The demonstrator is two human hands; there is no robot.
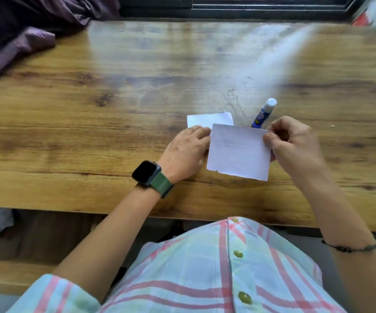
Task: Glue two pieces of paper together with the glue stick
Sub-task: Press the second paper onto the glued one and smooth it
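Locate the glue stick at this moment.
In the head view, the glue stick stands on the wooden table, right of centre, just beyond the right hand and the held paper.

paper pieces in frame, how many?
2. The near piece is held at its side edges by the left hand and right hand. The far piece lies flat on the table behind it, partly covered.

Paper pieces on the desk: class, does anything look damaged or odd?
The held paper has a ragged, torn bottom edge with a small notch near its left corner. The smaller paper behind it also has an uneven top right corner. Nothing is spilled.
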